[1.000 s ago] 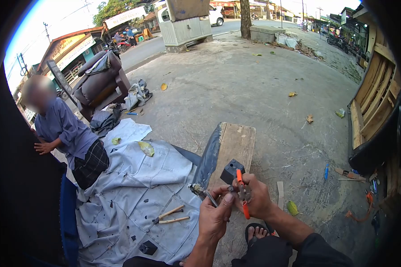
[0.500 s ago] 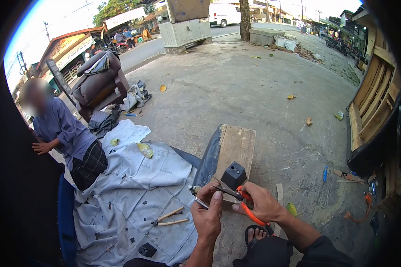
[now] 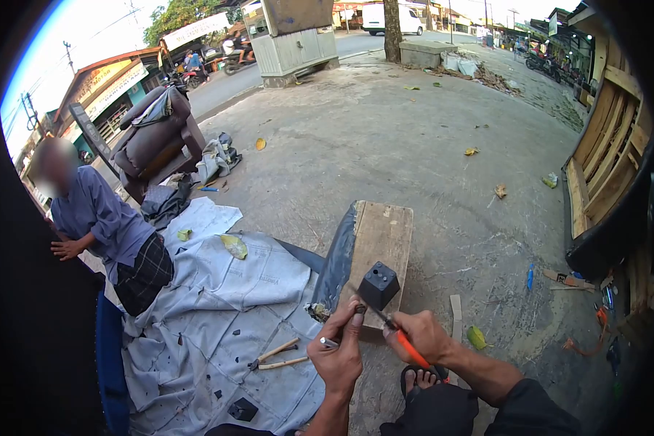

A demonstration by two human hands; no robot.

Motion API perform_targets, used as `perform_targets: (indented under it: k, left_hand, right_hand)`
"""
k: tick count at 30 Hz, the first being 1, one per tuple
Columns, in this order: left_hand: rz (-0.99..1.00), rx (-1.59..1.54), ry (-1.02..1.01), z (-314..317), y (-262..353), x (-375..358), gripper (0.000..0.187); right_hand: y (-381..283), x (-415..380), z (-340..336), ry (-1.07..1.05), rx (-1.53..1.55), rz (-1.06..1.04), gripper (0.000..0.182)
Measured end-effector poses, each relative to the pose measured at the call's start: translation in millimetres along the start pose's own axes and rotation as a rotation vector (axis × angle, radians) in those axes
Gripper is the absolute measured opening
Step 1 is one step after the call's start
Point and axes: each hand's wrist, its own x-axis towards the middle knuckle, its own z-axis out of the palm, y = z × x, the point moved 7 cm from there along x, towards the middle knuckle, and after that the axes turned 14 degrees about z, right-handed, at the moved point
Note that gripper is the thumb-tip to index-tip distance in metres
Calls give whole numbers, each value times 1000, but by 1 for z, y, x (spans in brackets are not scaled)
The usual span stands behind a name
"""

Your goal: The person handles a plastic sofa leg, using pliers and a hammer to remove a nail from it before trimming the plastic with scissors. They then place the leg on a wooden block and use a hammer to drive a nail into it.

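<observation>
My right hand (image 3: 427,338) is closed round the orange handles of a pair of scissors (image 3: 412,350). Their dark blades point up and left, close to the fingertips of my left hand (image 3: 338,360). That hand pinches a small dark piece (image 3: 360,309) between thumb and finger, and a silver metal rod (image 3: 328,342) pokes out from its curled fingers. Just beyond the blades, a black tapered block (image 3: 379,285) with holes in its top stands on a wooden box-like piece (image 3: 389,229) with dark covering along its left side.
Pincers (image 3: 280,354) and another black block (image 3: 243,409) lie on the pale cloth (image 3: 269,272) at left. A person (image 3: 98,211) sits beyond it. A brown armchair (image 3: 156,142) stands behind, and a wooden-slatted frame (image 3: 610,156) is at right.
The scissors have turned, their blades now seen more edge-on. My left hand has shifted slightly, showing the dark piece at its thumb tip. The view has tilted a little.
</observation>
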Motion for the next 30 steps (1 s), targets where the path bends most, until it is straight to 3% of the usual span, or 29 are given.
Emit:
perform_targets:
  k: [2, 5, 9, 11, 15, 20, 24, 26, 30]
  left_hand:
    - [-145, -23, -30, -1, -19, -5, 22]
    - [-132, -167, 13, 2, -12, 1, 21]
    - [-68, -212, 38, -1, -12, 4, 20]
    - [-149, -174, 56, -5, -21, 1, 18]
    - [-97, -187, 58, 1, -5, 6, 19]
    - [-224, -302, 42, 2, 2, 7, 22]
    - [-218, -348, -29, -3, -7, 10, 20]
    - [-168, -281, -1, -7, -7, 14, 17]
    - [-107, -363, -24, -8, -11, 14, 16]
  right_hand:
    - [-10, -7, -4, 107, 66, -89, 30]
    - [-8, -7, -14, 89, 90, 83, 40]
    - [-11, -6, -19, 91, 72, 16, 52]
    - [-10, -4, -13, -7, 45, 75, 60]
    - [-12, -1, -9, 2, -25, 60, 60]
    - [-14, -2, -14, 0, -11, 17, 59]
    - [-9, 2, -28, -18, 0, 13, 63]
    - [-3, 6, -25, -228, -80, 63, 68]
    - [3, 5, -23, -316, -73, 99, 72]
